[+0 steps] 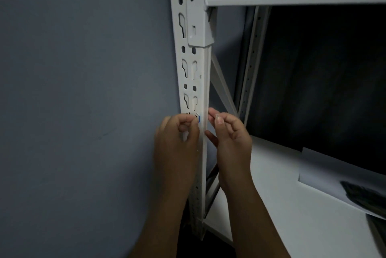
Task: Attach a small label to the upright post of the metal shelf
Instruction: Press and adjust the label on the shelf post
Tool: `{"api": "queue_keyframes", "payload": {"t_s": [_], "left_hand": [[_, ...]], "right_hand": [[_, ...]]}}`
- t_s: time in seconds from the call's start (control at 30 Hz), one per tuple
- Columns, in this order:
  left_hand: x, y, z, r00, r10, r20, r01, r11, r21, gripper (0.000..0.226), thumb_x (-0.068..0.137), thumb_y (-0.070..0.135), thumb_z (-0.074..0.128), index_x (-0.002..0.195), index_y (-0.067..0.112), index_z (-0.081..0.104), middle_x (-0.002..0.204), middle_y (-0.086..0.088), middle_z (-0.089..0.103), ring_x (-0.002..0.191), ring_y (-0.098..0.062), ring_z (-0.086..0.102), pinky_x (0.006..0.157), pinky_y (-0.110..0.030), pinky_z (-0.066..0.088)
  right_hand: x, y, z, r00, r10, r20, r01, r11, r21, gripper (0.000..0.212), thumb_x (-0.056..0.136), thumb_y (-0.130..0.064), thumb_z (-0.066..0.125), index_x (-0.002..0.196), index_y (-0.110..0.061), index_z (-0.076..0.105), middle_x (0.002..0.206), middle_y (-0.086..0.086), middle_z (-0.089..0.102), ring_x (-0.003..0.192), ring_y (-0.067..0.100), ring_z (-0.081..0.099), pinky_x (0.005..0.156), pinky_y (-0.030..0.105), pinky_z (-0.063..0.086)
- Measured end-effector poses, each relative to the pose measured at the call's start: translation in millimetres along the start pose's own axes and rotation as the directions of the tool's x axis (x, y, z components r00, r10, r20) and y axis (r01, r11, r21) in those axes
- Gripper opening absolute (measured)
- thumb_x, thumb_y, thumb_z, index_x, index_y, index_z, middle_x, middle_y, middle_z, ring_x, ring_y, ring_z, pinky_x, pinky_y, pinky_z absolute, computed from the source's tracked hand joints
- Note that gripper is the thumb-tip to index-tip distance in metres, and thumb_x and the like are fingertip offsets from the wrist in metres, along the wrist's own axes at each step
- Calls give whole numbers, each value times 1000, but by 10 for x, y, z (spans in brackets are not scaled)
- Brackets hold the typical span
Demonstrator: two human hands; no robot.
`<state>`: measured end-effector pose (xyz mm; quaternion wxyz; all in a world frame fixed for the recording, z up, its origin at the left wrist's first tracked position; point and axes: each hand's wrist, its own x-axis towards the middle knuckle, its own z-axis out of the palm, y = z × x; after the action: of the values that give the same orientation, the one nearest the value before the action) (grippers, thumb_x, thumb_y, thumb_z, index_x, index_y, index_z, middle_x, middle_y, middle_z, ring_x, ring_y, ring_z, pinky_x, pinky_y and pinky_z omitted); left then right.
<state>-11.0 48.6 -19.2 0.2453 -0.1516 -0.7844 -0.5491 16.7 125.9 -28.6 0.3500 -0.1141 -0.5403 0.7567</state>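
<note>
Two hands at the white post. We see the left hand pinching a small blue-edged label against the post's face; just right, the right hand curls, fingertips pinching something tiny we cannot identify.

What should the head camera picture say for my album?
Two hands hold a small label against the shelf post.

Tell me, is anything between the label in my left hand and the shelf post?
Nothing visible does. The left hand pinches the small label right against the front of the upright post; the right hand is beside the post, not in between.
</note>
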Motion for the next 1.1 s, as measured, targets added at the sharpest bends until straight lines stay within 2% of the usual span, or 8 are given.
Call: {"api": "queue_keyframes", "payload": {"t_s": [0.1, 0.17, 0.3, 0.4, 0.5, 0.67, 0.83, 1.1], "left_hand": [[58, -99, -63, 963, 265, -53, -249, 946, 210, 3, 85, 22, 67, 86, 19, 67, 93, 7, 57, 88, -5, 43, 72, -12, 35], [100, -157, -67, 923, 378, -70, -340, 888, 311, 6, 82, 21, 69, 87, 17, 70, 99, -3, 61, 95, -15, 43, 79, -28, 36], [126, -191, -46, 865, 498, -70, -425, 799, 425, 7, 79, 21, 71, 86, 20, 73, 114, -3, 55, 107, -24, 38, 85, -51, 36], [118, -205, -30, 838, 542, -56, -462, 762, 453, 10, 83, 26, 64, 84, 20, 72, 119, 3, 44, 110, -25, 36, 87, -58, 36], [125, -235, -21, 805, 590, -68, -488, 722, 490, 4, 81, 23, 69, 80, 21, 72, 121, 2, 42, 112, -25, 34, 91, -56, 32], [175, -290, -2, 726, 681, -99, -532, 647, 546, 8, 83, 23, 70, 75, 23, 71, 126, 3, 42, 113, -23, 35, 98, -41, 21], [260, -325, 33, 602, 792, -104, -579, 523, 626, 16, 85, 21, 64, 69, 21, 65, 127, 2, 46, 117, -20, 37, 96, -42, 26], [323, -335, 104, 561, 818, -123, -556, 483, 676, 15, 83, 20, 59, 68, 21, 60, 130, 3, 46, 122, -17, 39, 101, -41, 23]], "right_hand": [[-4, -9, -8, 1000, 1, 12, -1, 1000, 0, 13, 96, -9, 51, 92, -13, 63, 103, -10, 71, 93, 0, 67, 76, 21, 56], [-9, -3, -10, 1000, 0, 17, 0, 1000, -5, 13, 95, -10, 51, 92, -14, 63, 102, -10, 72, 93, 1, 67, 75, 20, 56], [5, 12, -17, 1000, 3, 8, -3, 1000, -11, 12, 95, -11, 52, 91, -15, 63, 105, -9, 71, 96, 2, 66, 76, 21, 56], [12, 27, -14, 1000, 2, 8, -2, 1000, -14, 13, 95, -12, 52, 91, -17, 63, 105, -9, 71, 97, 2, 66, 76, 20, 56], [16, 43, -12, 1000, -13, 9, 13, 999, -42, 13, 96, -14, 52, 91, -20, 63, 105, -10, 70, 96, 1, 66, 75, 20, 55], [14, 51, -5, 1000, -12, 6, 12, 999, -43, 14, 96, -16, 53, 89, -23, 63, 107, -9, 70, 95, 1, 66, 77, 23, 55], [9, 54, 11, 1000, -17, -4, 17, 997, -73, 12, 95, -18, 53, 91, -23, 63, 109, -7, 68, 95, 2, 65, 78, 24, 55], [1, 47, 54, 999, -17, -33, 16, 999, -47, 15, 96, -15, 51, 90, -22, 63, 105, -10, 69, 93, -2, 64, 76, 21, 54]]}}
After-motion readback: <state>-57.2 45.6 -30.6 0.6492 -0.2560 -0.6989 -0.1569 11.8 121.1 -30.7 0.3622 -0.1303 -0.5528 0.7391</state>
